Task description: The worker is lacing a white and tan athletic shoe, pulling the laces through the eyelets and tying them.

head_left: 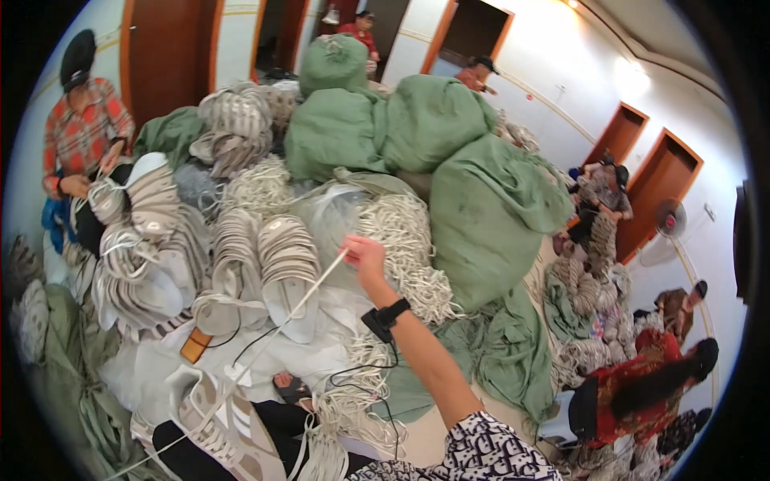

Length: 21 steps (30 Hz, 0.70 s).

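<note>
My right hand (366,260) is raised ahead of me, fingers pinched on a white shoelace (318,285). The lace stretches in a line down to the left, across a beige and white shoe upper (233,429) on my lap. Partly threaded laces show on that upper, which lies tilted over my dark trousers. A black band with a small box (385,319) is strapped round my right wrist. Just beyond the raised hand is a heap of loose white laces (405,240). My left hand is out of the picture.
Stacked shoe uppers (289,256) stand ahead to the left, near an orange phone-like object (195,345) with a dark cable. Large green sacks (497,216) block the middle. A person in a plaid shirt (88,128) handles uppers at left; several others work at right and back.
</note>
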### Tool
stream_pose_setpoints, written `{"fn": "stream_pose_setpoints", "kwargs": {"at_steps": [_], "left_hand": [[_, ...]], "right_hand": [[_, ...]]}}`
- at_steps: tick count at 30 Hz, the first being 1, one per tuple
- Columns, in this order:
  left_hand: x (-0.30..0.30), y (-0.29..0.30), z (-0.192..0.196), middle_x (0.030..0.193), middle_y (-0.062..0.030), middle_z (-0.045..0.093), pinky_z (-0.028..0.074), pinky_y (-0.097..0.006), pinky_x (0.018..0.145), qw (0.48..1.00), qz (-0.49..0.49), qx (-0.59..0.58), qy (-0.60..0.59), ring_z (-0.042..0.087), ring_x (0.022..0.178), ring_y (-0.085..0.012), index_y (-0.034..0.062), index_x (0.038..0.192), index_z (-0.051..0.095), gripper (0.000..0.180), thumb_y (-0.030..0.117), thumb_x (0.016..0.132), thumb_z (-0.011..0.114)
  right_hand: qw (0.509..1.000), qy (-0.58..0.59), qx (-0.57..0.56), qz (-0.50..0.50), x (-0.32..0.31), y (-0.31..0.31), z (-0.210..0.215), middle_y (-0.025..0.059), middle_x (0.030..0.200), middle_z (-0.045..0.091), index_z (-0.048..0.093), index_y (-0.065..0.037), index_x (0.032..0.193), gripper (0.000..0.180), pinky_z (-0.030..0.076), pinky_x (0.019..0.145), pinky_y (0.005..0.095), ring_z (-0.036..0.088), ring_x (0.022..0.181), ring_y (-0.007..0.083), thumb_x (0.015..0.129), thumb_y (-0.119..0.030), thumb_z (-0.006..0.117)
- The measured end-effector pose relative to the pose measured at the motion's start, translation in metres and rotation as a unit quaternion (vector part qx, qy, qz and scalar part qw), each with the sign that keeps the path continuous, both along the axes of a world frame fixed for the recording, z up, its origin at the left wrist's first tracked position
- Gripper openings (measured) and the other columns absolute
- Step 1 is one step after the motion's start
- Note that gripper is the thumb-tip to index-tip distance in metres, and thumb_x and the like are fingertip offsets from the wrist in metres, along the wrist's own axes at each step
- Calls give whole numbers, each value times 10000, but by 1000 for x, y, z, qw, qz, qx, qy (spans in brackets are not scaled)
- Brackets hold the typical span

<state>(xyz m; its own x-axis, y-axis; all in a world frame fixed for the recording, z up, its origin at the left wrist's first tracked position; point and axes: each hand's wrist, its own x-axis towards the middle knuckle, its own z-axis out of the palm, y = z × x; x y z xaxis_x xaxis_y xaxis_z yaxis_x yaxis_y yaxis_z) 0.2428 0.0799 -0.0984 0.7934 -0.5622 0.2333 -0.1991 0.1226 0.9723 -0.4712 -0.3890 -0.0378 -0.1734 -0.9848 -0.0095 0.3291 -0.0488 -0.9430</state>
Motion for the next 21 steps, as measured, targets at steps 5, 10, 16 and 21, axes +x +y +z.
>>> {"fn": "stream_pose_setpoints", "kwargs": {"at_steps": [5,10,16,21], "left_hand": [[31,185,25,1260,-142,440,262,-375,1040,986,146,82,21,383,1193,-227,-11,1279,375,445,276,939,359],[-94,36,10,810,-82,551,484,-328,732,993,73,-36,85,581,816,-238,-15,1016,539,281,227,912,442],[-257,-67,65,789,-86,631,469,-240,663,989,-25,123,73,589,714,-124,-11,929,587,193,150,858,508],[-318,-90,71,767,-33,627,448,-231,633,965,-80,236,-77,570,680,-104,5,847,611,86,52,786,571]], "right_hand": [[987,76,-120,70,17,-5,-23,48,702,581,607,-8,805,124,482,573,267,572,632,147,759,-113,559],[947,189,-83,245,107,63,25,82,689,614,509,59,1094,355,411,512,210,549,552,105,765,-53,582],[814,179,-46,550,227,173,23,68,696,616,624,44,801,111,434,552,224,572,590,116,708,-11,598],[721,278,-210,599,269,228,19,57,653,606,618,11,735,74,406,519,219,503,504,82,723,-49,576]]}}
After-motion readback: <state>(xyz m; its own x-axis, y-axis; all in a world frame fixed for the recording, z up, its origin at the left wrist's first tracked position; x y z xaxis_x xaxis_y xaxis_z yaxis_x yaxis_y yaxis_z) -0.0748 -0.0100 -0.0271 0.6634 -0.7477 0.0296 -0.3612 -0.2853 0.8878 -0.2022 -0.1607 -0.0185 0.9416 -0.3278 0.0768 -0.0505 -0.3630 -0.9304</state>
